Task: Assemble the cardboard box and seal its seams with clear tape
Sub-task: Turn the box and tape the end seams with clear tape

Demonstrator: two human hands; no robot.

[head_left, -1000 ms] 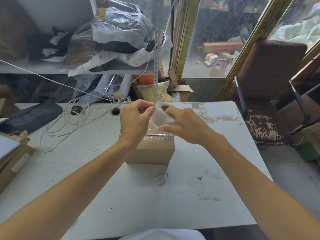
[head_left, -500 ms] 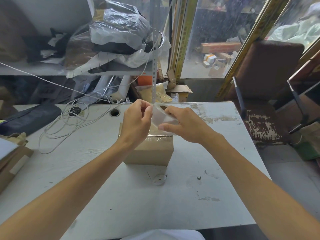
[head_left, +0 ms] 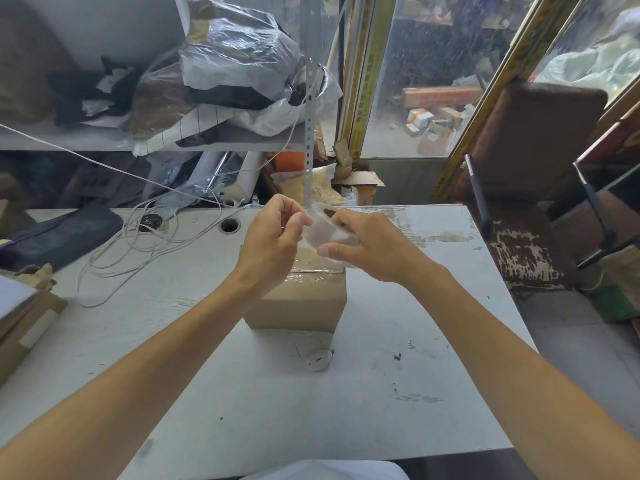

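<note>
We see a box (head_left: 298, 301) of plain brown cardboard, matt on its sides, while its top edge shines under wrinkled clear tape. The tape roll (head_left: 327, 233) is of translucent plastic, milky and a little glossy. The table (head_left: 242, 403) has a white painted surface, matt, scratched and stained, with the coating worn off near the far right edge. The cables (head_left: 138, 244) have smooth white plastic skin. The chair (head_left: 530, 188) wears dark brown artificial leather, peeling in flakes on the seat. The bags (head_left: 239, 53) on the shelf are of crumpled glossy plastic film.
</note>
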